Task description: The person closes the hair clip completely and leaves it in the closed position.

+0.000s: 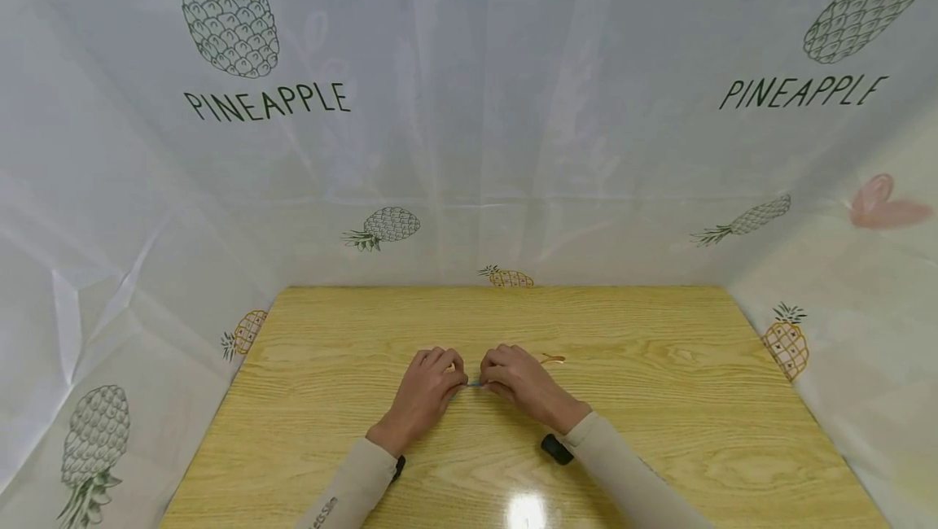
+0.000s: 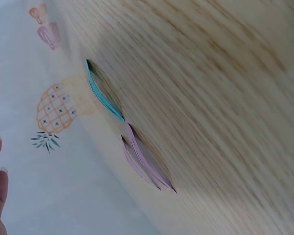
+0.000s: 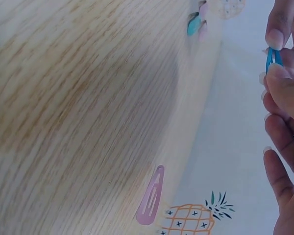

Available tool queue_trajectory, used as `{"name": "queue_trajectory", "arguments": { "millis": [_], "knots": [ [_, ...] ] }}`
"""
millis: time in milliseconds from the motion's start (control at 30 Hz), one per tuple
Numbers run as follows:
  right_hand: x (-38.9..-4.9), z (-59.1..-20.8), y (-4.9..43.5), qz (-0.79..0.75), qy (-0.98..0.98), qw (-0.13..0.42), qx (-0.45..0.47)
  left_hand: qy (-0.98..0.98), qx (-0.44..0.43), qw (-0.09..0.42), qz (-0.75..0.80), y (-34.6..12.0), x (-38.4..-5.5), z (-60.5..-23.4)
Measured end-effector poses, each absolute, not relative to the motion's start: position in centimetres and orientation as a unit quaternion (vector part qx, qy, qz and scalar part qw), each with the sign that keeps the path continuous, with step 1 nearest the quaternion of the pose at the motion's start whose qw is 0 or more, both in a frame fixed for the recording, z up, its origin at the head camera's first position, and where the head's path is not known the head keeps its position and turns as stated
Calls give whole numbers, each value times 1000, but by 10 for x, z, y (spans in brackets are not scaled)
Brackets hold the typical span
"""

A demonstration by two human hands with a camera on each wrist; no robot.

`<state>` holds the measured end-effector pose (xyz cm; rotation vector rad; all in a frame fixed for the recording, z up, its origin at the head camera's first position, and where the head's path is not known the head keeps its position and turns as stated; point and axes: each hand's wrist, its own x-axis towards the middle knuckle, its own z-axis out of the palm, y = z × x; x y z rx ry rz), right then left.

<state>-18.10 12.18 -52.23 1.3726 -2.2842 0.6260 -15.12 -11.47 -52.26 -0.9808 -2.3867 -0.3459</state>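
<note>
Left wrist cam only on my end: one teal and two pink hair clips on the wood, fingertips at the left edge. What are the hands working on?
Observer: A small blue hair clip, pinched between the left hand and the right hand.

Operator: Copy. Any loose clip I'm missing?

Observer: Yes, one. The right wrist view shows another pink hair clip on the table, well apart from your trio.
</note>
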Motion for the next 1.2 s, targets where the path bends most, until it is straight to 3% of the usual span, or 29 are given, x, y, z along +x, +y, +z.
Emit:
{"name": "queue_trajectory", "arguments": {
  "millis": [1200],
  "knots": [
    [-179, -521, 126, 251, -799, 164, 522, -867, -412, 234, -153, -119, -152, -522]
  ]
}}
